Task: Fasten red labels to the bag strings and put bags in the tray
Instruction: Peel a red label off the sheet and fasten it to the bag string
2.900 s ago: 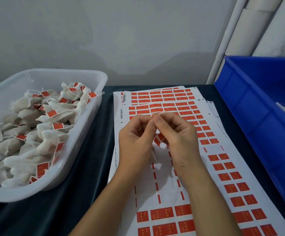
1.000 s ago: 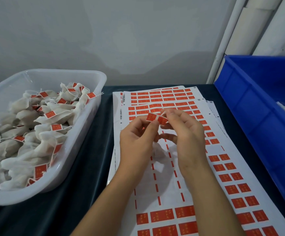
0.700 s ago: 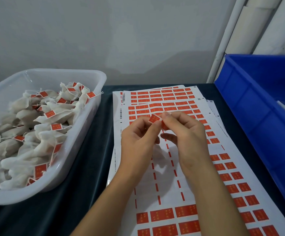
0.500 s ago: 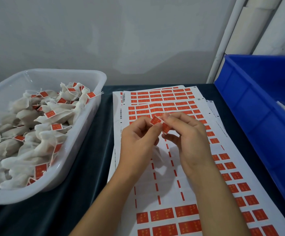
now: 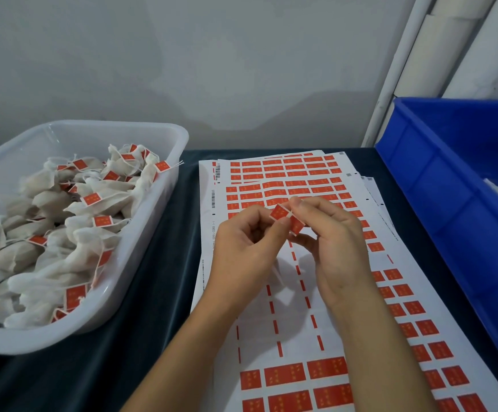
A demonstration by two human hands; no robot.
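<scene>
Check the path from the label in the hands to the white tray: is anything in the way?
Nothing visible blocks it. Both the left hand and right hand pinch the red label above the label sheets; only bare dark tablecloth separates them from the white tray.

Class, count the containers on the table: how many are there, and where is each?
2: a white tray of labelled bags at the left, and a blue bin at the right, cut off by the frame edge.
</scene>
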